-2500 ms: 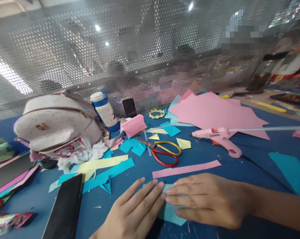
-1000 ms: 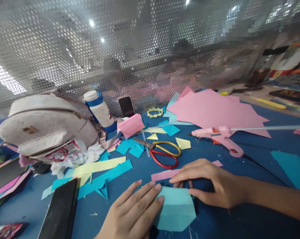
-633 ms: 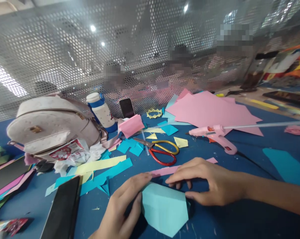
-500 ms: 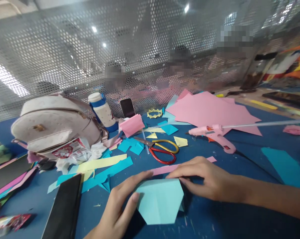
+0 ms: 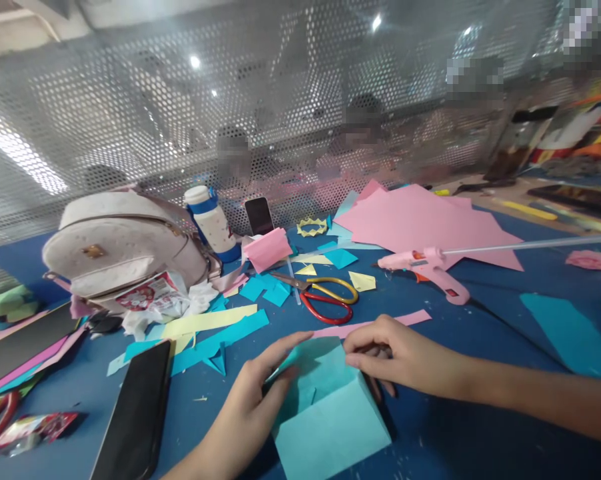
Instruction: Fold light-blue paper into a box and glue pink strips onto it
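A light turquoise folded-paper box [image 5: 332, 427] stands on the blue table in front of me, its open top partly facing me so the inside shows. My left hand [image 5: 253, 393] grips its left side, thumb at the edge and fingers stretched along the outside. At the far right corner, my right hand [image 5: 398, 353] has its fingers curled and holds the wall; some fingertips are hidden behind the paper. Just beyond the box lies a pink paper strip [image 5: 413, 318], and past that are scissors [image 5: 325, 310] with one red and one yellow handle.
A pink glue gun [image 5: 433, 267] lies to the right, near large pink paper sheets [image 5: 420, 217]. A black phone [image 5: 135, 407], paper scraps [image 5: 235, 337] and a pale backpack [image 5: 115, 233] are on the left. A bottle [image 5: 213, 227] stands by the perforated metal screen [image 5: 280, 87].
The paper box has opened out and tipped, so its inside now shows. My right hand has curled its fingers round the right corner. My left hand stays on the left side.
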Tool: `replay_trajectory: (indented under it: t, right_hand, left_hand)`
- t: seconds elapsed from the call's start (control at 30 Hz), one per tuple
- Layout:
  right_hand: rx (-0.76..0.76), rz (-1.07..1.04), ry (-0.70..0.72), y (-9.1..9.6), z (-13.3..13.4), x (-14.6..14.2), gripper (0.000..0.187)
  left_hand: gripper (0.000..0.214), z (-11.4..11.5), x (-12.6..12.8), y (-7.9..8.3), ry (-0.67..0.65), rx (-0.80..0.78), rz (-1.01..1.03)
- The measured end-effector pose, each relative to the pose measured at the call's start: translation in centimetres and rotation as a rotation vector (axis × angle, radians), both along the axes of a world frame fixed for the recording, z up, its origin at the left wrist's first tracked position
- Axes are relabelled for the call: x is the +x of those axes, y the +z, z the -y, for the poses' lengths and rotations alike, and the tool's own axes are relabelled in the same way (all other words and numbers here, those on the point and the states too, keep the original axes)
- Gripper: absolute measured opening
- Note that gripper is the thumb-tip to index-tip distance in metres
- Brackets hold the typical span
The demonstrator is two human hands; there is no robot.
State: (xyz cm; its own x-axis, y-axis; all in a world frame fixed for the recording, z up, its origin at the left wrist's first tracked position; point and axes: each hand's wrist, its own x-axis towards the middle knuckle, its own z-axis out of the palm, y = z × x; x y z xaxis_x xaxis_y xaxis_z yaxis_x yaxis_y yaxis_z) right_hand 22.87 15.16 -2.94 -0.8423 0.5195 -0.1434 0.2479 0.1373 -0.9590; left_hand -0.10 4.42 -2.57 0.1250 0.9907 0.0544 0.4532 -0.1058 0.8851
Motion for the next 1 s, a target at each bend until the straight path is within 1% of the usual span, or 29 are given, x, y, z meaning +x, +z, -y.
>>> replay_trajectory:
  t: [0.07, 0.17, 0.2, 0.27, 0.33, 0.37, 0.4, 0.5, 0.57, 0.63, 0.7, 0.73, 0.83, 0.9, 1.0]
  right_hand:
    - [-0.030, 0.022, 0.006, -0.1, 0.0, 0.0, 0.031]
    - [-0.041, 0.077, 0.014, -0.4, 0.1, 0.0, 0.022]
    - [-0.032, 0.093, 0.013, -0.5, 0.2, 0.0, 0.020]
    - [-0.009, 0.111, 0.015, -0.6, 0.3, 0.0, 0.021]
    - [0.009, 0.117, 0.025, -0.6, 0.3, 0.0, 0.025]
    - [0.012, 0.119, 0.029, -0.6, 0.3, 0.0, 0.028]
    - [0.013, 0.121, 0.031, -0.5, 0.3, 0.0, 0.031]
    - [0.003, 0.099, 0.019, -0.6, 0.3, -0.2, 0.038]
    - [0.006, 0.074, 0.009, -0.7, 0.2, -0.2, 0.040]
    - [0.038, 0.062, 0.005, -0.9, 0.2, -0.2, 0.041]
    - [0.130, 0.078, 0.013, -0.9, 0.0, -0.1, 0.042]
    - [0.204, 0.095, 0.016, -0.9, 0.0, 0.0, 0.042]
    - [0.482, 0.142, 0.031, -0.9, -0.2, 0.0, 0.037]
    - [0.616, 0.138, 0.031, -1.1, -0.3, 0.0, 0.027]
    - [0.685, 0.117, 0.020, -1.5, -0.4, -0.2, 0.006]
  left_hand:
    - [0.049, 0.2, 0.3, 0.0, -0.008, 0.026, 0.009]
    - [0.053, 0.3, 0.7, 0.0, -0.016, 0.010, 0.056]
    - [0.050, 0.3, 0.8, -0.1, -0.007, -0.012, 0.063]
    - [0.038, 0.1, 1.0, -0.1, 0.039, -0.052, 0.049]
    - [0.022, -0.2, 1.0, -0.1, 0.092, -0.085, 0.005]
    - [0.017, -0.3, 1.0, -0.1, 0.113, -0.105, -0.012]
    - [0.016, -0.4, 1.0, -0.1, 0.126, -0.129, -0.019]
    - [0.025, -0.5, 1.1, -0.4, 0.129, -0.233, 0.039]
    - [0.027, -0.4, 1.2, -0.6, 0.111, -0.300, 0.101]
    - [0.029, -0.4, 1.4, -0.8, 0.091, -0.327, 0.115]
    - [0.031, -0.5, 1.4, -0.9, 0.083, -0.287, 0.073]
    - [0.032, -0.6, 1.3, -0.9, 0.080, -0.244, 0.040]
    - [0.027, -1.1, 1.0, -0.9, 0.077, -0.123, -0.043]
    - [0.019, -1.4, 0.9, -1.0, 0.098, -0.106, -0.118]
    - [0.006, -1.6, 1.1, -1.1, 0.144, -0.131, -0.251]
